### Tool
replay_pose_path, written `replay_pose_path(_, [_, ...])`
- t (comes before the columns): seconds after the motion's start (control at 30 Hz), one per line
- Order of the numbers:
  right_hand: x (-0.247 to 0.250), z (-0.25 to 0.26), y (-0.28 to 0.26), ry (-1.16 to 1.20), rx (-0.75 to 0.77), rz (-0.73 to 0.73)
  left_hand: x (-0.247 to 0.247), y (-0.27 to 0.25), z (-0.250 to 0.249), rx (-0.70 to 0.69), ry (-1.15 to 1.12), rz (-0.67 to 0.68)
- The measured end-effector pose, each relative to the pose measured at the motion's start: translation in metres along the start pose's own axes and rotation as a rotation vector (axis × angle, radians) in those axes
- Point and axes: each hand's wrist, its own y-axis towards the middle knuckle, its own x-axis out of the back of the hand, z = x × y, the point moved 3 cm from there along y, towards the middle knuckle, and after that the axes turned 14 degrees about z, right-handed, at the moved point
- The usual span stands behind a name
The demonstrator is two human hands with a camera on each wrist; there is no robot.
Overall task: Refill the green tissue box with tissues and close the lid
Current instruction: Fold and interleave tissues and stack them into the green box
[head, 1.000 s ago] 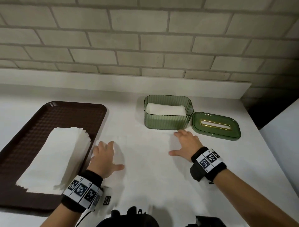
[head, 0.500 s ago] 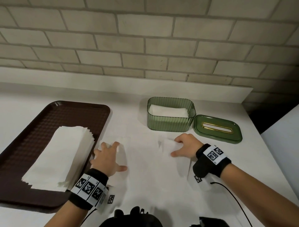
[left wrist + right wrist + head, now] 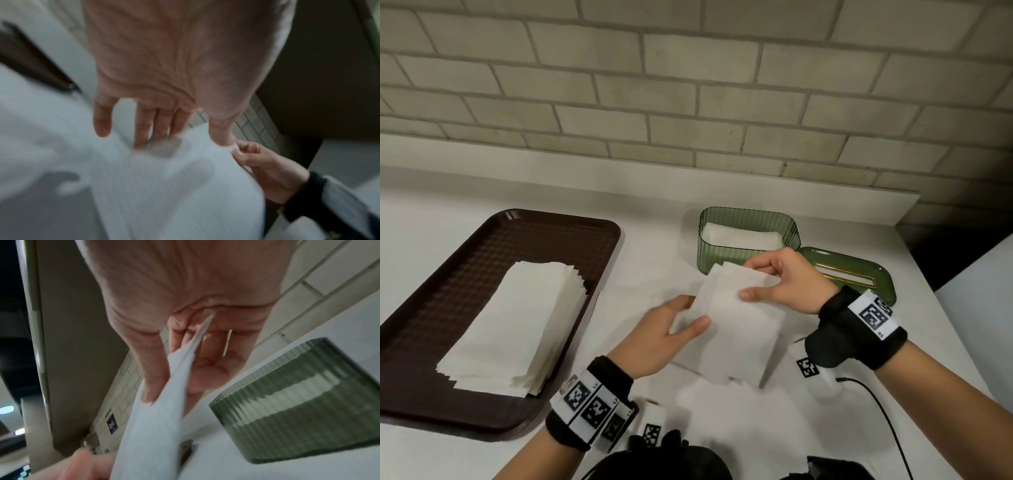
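The green ribbed tissue box [image 3: 748,245] stands open near the back wall, with white tissues [image 3: 739,236] lying low inside it. Its green lid [image 3: 849,274], with a gold slot, lies flat on the counter to the box's right. Both hands hold a folded white tissue [image 3: 736,325] just in front of the box. My right hand [image 3: 753,279] pinches its far upper edge between thumb and fingers. At the sheet's left edge my left hand [image 3: 688,315] grips it, thumb on top and fingers underneath. The right wrist view shows the tissue [image 3: 154,426] beside the box [image 3: 304,402].
A brown tray [image 3: 431,308] at the left holds a stack of white tissues [image 3: 517,325]. The white counter [image 3: 654,267] ends at a brick wall behind and drops off at the right, past the lid. A black cable [image 3: 887,421] trails from my right wrist.
Both hands lay flat on the counter a second ago. They drew a tissue inward and have now lifted it, folded, between them in front of the box.
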Motion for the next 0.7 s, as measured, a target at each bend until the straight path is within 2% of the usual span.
replay_pose_path(0.07, [0.001, 0.006, 0.002, 0.070, 0.050, -0.056, -0.010, 0.004, -0.011, -0.123, -0.186, 0.029])
replay_pose_path(0.13, [0.000, 0.008, 0.005, 0.075, 0.065, -0.136, -0.014, 0.007, -0.017, -0.183, -0.313, -0.027])
replay_pose_path(0.27, [-0.009, 0.003, 0.010, 0.079, 0.041, -0.158, -0.015, 0.012, -0.017, -0.203, -0.528, -0.118])
replay_pose_path(0.5, [-0.018, 0.006, 0.009, 0.020, 0.036, 0.027, -0.007, 0.022, -0.023, -0.237, -0.582, -0.122])
replay_pose_path(0.57, [-0.015, 0.008, 0.008, 0.030, 0.044, 0.006, -0.004, 0.022, -0.024, -0.229, -0.569, -0.127])
replay_pose_path(0.7, [-0.003, 0.004, 0.006, 0.183, 0.059, -0.136, -0.004, 0.024, -0.023, -0.255, -0.607, -0.123])
